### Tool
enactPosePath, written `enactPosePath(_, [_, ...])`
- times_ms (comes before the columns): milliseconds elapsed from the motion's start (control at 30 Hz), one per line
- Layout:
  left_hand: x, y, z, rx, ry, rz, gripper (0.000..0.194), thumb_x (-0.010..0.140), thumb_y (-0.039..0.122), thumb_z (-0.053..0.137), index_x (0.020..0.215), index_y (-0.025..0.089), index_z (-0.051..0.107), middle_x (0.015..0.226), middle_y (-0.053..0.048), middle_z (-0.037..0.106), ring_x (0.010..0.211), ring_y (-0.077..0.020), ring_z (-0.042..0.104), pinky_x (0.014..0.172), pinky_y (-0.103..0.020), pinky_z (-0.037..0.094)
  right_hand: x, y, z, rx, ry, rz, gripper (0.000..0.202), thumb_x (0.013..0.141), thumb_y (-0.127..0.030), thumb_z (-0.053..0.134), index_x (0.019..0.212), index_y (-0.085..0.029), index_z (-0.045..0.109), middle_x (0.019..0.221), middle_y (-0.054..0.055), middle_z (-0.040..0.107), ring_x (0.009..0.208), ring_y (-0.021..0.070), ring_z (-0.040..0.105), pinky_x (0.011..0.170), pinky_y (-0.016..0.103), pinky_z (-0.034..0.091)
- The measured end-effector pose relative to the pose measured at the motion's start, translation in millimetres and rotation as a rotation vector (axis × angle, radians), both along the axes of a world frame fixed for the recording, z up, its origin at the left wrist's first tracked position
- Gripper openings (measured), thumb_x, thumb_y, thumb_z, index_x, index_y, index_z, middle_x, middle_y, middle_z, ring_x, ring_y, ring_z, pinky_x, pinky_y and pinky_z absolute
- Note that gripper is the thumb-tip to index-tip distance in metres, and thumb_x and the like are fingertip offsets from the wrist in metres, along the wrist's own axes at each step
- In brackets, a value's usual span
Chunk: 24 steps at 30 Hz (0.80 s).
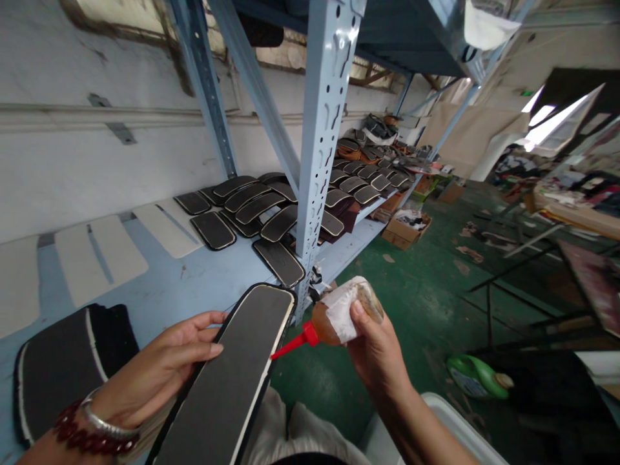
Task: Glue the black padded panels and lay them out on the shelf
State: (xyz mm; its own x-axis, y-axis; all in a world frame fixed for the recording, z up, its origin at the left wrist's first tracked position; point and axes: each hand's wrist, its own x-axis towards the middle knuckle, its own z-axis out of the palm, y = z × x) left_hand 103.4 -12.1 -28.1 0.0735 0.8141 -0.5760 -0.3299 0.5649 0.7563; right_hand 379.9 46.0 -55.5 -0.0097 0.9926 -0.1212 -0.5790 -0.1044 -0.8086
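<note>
My left hand [179, 355] grips the left edge of a long dark grey panel [227, 374], thumb on top and fingers beneath. The panel has rounded corners, a black border and a pale line running along its edge. In my right hand [375, 342] is a glue bottle [332, 316] with brown contents, a white wrap and a red nozzle. The bottle is tilted, and its nozzle tip meets the pale line at the panel's right edge. The panel's lower end runs out of view.
A blue shelf [165, 290] on the left bears several similar panels [259, 206], white strips [101, 252] and a larger dark piece [62, 368]. A perforated blue post [322, 116] rises just beyond my hands. On the green floor stand a cardboard box [404, 232] and a green jug [477, 376].
</note>
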Motion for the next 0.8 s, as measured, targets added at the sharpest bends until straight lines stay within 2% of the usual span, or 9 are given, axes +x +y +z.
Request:
enactPosePath(233, [3.0,1.9,1.2,0.023,0.019,0.043,0.042,0.07,0.008,0.079,0.106,0.02,0.061,0.09,-0.007,0.08,0.077,-0.0256,0.075,0.072,-0.038,0.06,-5.4,-13.0,-1.3,0.025,0.0,0.037,0.038,0.073,-0.036,0.081,0.106,-0.022,0.068,0.091,0.003,0.067,0.078,0.0186,0.06,0.069,0.028,0.049])
enactPosePath(500, [-0.8,6.0,-7.4,0.055,0.019,0.081,0.041,0.069,0.007,0.08,0.104,0.017,0.062,0.089,-0.01,0.079,0.074,-0.0245,0.075,0.07,-0.037,0.061,-6.7,-28.8,-1.9,0.045,-0.041,0.107,0.048,0.072,-0.04,0.081,0.112,-0.022,0.064,0.096,0.005,0.068,0.083,0.0218,0.063,0.078,0.034,0.051])
enactPosePath(800, [-2.3,7.9,-10.2,0.056,0.041,0.281,0.033,0.067,-0.004,0.072,0.094,0.015,0.068,0.083,-0.011,0.078,0.067,-0.0249,0.075,0.061,-0.035,0.063,-7.1,-39.0,3.7,0.071,-0.015,0.162,0.053,0.068,-0.039,0.083,0.115,-0.025,0.063,0.094,0.007,0.072,0.088,0.0287,0.068,0.082,0.044,0.054])
